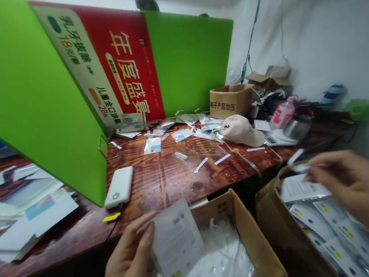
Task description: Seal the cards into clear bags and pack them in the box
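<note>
My left hand (131, 255) grips a flat printed white packet (178, 241) by its left edge, thumb in front. The packet tilts above an open cardboard box (262, 247) that holds several clear bags with white items (228, 262). My right hand (357, 190), slightly blurred, is closed in a pinch over a second open carton (270, 208). What its fingertips hold is unclear; a narrow white strip (296, 157) shows just beyond them. Inside that carton lie several white packets with yellow labels (339, 250).
A dark wooden table (162, 181) carries a white power bank (119, 186), a pale cap (242, 131), a brown box (230, 100), a pink bottle (282, 113) and scattered strips. Green panels (192, 62) stand upright behind and at left. Loose white cards (53, 215) lie at left.
</note>
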Action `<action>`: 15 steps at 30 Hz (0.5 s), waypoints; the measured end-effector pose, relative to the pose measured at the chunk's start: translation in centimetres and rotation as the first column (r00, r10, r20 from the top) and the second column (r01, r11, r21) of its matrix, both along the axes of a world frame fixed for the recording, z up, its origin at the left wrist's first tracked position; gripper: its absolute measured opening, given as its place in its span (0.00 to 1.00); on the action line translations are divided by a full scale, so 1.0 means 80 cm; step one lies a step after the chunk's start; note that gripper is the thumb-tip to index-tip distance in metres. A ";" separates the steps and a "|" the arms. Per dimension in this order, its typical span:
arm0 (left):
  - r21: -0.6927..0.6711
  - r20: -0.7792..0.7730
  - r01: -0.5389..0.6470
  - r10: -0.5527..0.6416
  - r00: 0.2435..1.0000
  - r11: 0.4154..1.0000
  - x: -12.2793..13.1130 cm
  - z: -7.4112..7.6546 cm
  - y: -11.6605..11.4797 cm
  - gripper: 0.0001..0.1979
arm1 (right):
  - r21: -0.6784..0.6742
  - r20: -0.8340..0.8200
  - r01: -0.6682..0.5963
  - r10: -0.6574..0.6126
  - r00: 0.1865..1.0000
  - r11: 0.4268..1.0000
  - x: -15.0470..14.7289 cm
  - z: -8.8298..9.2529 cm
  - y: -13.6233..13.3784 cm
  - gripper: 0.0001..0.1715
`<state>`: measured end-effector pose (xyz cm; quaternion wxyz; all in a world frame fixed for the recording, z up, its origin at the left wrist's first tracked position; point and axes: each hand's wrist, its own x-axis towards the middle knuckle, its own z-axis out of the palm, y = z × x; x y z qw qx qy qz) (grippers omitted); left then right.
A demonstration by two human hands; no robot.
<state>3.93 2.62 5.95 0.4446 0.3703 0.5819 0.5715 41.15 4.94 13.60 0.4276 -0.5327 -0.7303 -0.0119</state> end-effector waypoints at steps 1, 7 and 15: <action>0.032 -0.056 -0.026 0.028 0.998 0.999 0.000 0.004 0.003 0.26 | -0.105 0.016 -0.111 0.113 0.993 0.988 -0.026 -0.018 -0.001 0.04; -0.045 -0.074 0.032 -0.036 0.997 0.998 0.019 0.038 -0.007 0.25 | -0.622 -0.119 -0.456 0.499 0.858 0.636 -0.124 -0.076 0.012 0.09; -0.058 0.179 0.312 -0.298 0.938 0.948 0.053 0.051 -0.011 0.15 | -0.431 -0.849 -0.791 0.103 0.518 0.434 -0.151 -0.050 0.018 0.11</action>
